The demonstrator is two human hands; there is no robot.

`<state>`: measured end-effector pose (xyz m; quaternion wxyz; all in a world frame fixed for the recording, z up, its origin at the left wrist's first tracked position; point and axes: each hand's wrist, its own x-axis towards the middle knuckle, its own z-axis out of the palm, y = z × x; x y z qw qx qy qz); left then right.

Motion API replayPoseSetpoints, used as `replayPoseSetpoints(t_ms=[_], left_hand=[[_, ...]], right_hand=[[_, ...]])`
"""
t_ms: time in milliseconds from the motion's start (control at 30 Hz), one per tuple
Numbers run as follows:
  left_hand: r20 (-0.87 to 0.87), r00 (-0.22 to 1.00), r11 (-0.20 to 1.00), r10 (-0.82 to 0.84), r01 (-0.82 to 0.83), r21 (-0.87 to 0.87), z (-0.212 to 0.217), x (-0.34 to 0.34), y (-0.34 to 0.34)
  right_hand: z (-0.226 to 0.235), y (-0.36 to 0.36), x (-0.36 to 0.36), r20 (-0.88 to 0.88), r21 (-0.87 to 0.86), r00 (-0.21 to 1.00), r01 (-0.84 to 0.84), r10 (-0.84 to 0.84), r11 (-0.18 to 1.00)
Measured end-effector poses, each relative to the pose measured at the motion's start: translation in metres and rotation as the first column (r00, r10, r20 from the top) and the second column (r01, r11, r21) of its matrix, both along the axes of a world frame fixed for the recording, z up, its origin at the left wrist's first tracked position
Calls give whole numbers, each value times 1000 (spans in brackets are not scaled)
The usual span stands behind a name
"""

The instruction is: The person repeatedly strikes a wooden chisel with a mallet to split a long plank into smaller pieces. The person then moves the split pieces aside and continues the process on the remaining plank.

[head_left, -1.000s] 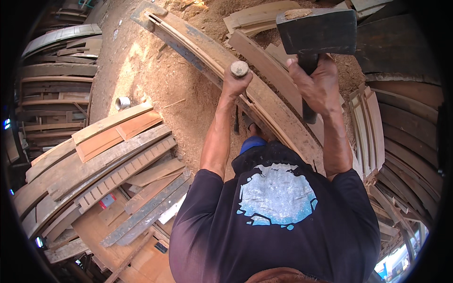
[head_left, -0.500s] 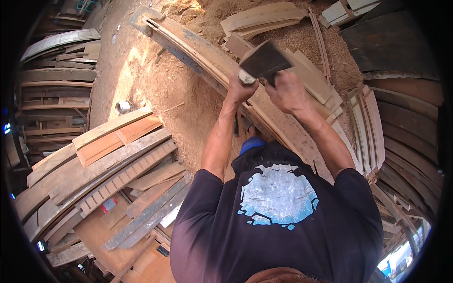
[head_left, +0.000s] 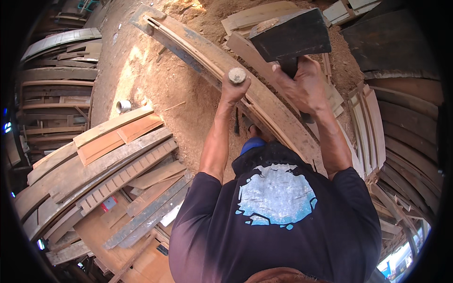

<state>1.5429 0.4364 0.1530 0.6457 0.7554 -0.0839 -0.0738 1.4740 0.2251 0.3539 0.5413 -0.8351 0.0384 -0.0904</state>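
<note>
Head view shows the left hand gripping a round-topped chisel upright on the long curved wooden frame over the sawdust floor, the right hand clutching a raised black mallet, so cutting looks unfinished.

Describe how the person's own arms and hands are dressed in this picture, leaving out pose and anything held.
Both forearms are bare, and the left hand and right hand wear no gloves. Short sleeves of a dark navy T-shirt end above the elbows. The shirt carries a pale blue, ragged-edged print. No watch, ring or band shows.
</note>
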Motion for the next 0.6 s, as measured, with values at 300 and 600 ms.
replayPoseSetpoints(t_ms=[300,600], left_hand=[[263,947,970,-184,132,203,-7,-8,-29],[202,967,985,-158,140,102,-10,-23,-13]], right_hand=[[-83,5,2,-351,-465,923,-318,158,826],[-83,14,-3,73,-250,981,-154,177,956]])
